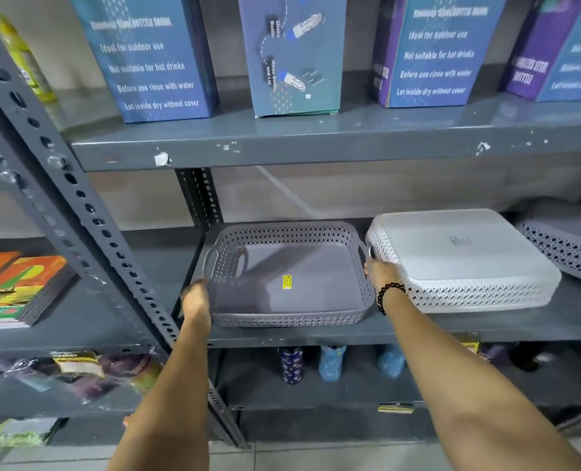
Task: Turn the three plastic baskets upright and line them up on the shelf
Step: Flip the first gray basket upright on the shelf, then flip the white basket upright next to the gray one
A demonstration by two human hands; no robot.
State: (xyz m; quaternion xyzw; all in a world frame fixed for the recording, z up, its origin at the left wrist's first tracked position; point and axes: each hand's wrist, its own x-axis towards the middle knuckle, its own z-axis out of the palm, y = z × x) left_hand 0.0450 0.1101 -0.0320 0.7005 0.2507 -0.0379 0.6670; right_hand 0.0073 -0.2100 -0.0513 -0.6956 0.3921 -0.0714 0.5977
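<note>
Both bare arms reach forward and slightly inward, the left hand (196,302) curled with its fingers closed in a grip, the right hand (380,271) likewise closed in a grip, its wrist ringed by a dark bead bracelet (389,295).

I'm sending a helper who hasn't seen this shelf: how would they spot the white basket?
On the grey metal rack's middle shelf, three baskets sit in a row. The white basket is the middle one, upside down. Its neighbours are both grey.
</note>
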